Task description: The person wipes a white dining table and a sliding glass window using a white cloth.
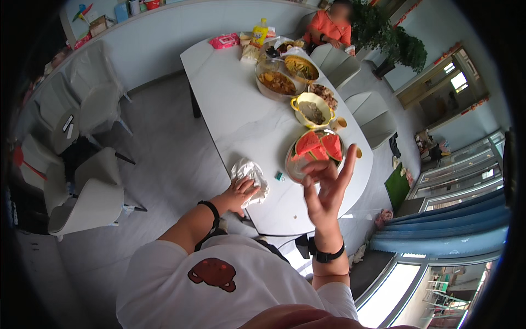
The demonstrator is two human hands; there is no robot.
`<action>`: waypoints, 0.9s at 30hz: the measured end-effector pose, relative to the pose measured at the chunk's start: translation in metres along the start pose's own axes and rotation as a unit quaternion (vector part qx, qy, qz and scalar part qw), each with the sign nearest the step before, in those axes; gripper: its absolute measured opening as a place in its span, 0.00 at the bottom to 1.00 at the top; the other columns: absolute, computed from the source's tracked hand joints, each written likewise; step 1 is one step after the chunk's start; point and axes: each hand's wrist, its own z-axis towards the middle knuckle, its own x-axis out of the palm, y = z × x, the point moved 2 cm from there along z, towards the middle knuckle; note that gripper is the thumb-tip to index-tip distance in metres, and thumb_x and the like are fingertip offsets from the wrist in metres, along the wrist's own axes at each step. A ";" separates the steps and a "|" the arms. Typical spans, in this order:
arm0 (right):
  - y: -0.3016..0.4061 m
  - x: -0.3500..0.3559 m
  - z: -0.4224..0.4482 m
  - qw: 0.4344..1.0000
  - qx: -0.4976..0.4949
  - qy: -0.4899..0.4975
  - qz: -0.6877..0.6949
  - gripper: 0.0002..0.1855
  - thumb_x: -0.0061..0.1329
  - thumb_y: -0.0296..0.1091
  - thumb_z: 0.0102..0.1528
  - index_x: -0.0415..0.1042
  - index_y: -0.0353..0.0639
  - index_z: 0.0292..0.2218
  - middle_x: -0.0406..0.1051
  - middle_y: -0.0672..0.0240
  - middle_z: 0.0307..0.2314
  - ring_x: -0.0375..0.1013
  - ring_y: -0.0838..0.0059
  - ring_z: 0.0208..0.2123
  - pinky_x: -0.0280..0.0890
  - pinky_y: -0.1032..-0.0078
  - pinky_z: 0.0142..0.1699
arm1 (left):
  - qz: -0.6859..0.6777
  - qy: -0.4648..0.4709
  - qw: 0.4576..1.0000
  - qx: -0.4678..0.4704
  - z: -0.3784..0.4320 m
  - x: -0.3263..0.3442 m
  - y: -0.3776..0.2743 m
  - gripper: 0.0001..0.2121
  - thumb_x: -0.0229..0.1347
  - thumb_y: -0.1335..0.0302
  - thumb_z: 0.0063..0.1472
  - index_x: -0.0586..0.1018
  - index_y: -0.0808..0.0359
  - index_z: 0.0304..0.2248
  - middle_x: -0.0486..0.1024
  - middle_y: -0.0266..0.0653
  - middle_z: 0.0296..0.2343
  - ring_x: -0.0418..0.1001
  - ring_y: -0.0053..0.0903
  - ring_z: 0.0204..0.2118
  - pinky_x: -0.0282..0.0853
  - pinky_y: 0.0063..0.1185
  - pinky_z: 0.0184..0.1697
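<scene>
My left hand (241, 192) lies palm down on a crumpled white cloth or bag (251, 172) at the near left edge of the table, its fingers spread over the folds. Raised above the table's near right part, my right hand (326, 191) holds nothing; its fingers are apart and slightly blurred. Behind it is a round metal tray (292, 164) with red watermelon slices (314, 148), partly hidden by the fingers. A small teal object (280, 176) sits between the cloth and the tray. Near the front edge lies a tiny crumb (295, 217).
The white marble-look table (230, 111) also bears a yellow two-handled bowl (313, 110), a large glass bowl of stew (279, 82), paper cups (339, 123), a yellow bottle (259, 33) and pink wipes (224, 40). A person (331, 26) sits at the far end. Chairs (96, 86) stand left.
</scene>
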 end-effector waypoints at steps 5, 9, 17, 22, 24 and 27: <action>-0.030 -0.004 -0.020 0.963 -0.055 0.089 -0.248 0.45 0.54 0.21 0.46 0.49 0.42 0.62 0.71 0.63 0.29 0.70 0.70 0.26 0.67 0.74 0.34 | -0.008 0.004 1.000 0.014 0.004 0.002 -0.006 0.61 0.70 0.54 0.35 0.40 0.52 0.64 0.37 0.48 0.62 0.30 0.46 0.65 0.38 0.48 0.62; -0.105 0.003 -0.069 0.871 0.038 0.295 -0.390 0.39 0.57 0.40 0.47 0.57 0.49 0.59 0.71 0.60 0.35 0.72 0.60 0.37 0.69 0.65 0.40 | 0.005 -0.011 1.000 0.018 -0.002 0.002 -0.003 0.63 0.71 0.56 0.34 0.39 0.53 0.64 0.40 0.49 0.62 0.31 0.46 0.65 0.35 0.46 0.63; -0.168 0.032 -0.143 0.846 0.185 0.437 -0.244 0.51 0.58 0.36 0.47 0.40 0.49 0.64 0.47 0.43 0.59 0.54 0.43 0.58 0.58 0.60 0.59 | -0.053 0.000 0.998 -0.020 -0.001 -0.007 -0.023 0.62 0.71 0.59 0.34 0.40 0.62 0.63 0.39 0.49 0.62 0.32 0.43 0.66 0.39 0.46 0.63; -0.199 0.053 -0.159 0.880 0.114 0.394 -0.238 0.54 0.57 0.31 0.45 0.34 0.46 0.64 0.40 0.38 0.59 0.46 0.39 0.61 0.52 0.58 0.62 | -0.133 -0.053 0.990 -0.008 -0.003 -0.002 -0.028 0.63 0.71 0.56 0.34 0.39 0.65 0.62 0.40 0.50 0.62 0.35 0.44 0.66 0.40 0.35 0.66; -0.209 0.062 -0.165 0.885 0.136 0.386 -0.222 0.54 0.55 0.28 0.46 0.33 0.46 0.64 0.37 0.37 0.60 0.41 0.38 0.62 0.50 0.56 0.62 | -0.166 -0.070 0.983 0.019 -0.004 0.002 -0.028 0.64 0.72 0.57 0.33 0.39 0.66 0.62 0.40 0.52 0.62 0.37 0.45 0.65 0.41 0.33 0.66; -0.225 0.079 -0.175 0.885 0.125 0.386 -0.228 0.54 0.55 0.29 0.46 0.33 0.45 0.64 0.37 0.37 0.60 0.40 0.37 0.62 0.48 0.54 0.63 | -0.174 -0.057 0.983 0.011 -0.007 0.006 -0.028 0.63 0.72 0.57 0.34 0.40 0.65 0.62 0.40 0.54 0.61 0.39 0.47 0.64 0.41 0.33 0.66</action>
